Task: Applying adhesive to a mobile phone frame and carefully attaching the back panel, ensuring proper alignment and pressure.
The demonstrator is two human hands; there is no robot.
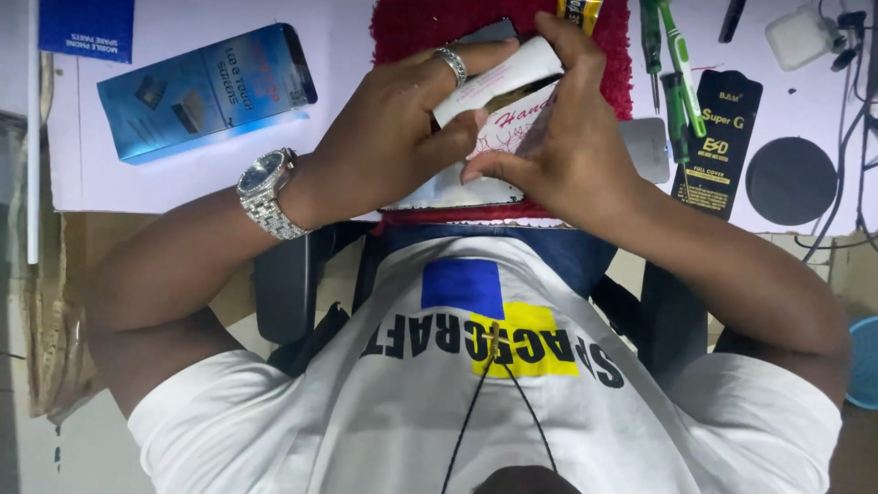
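Observation:
My left hand, with a ring and a silver wristwatch, is wrapped over a white tube, its thumb pressing on a white packet with a red flower print. From the other side my right hand grips that packet, thumb below it and fingers reaching over the tube's far end. Both hands are held together above a red fuzzy mat at the near edge of the white worktop. A flat white item lies under the hands, mostly hidden.
A blue box lies on the left and a dark blue card at the far corner. To the right are green screwdrivers, a black flat package, a black disc, a white charger with cables and a grey plate.

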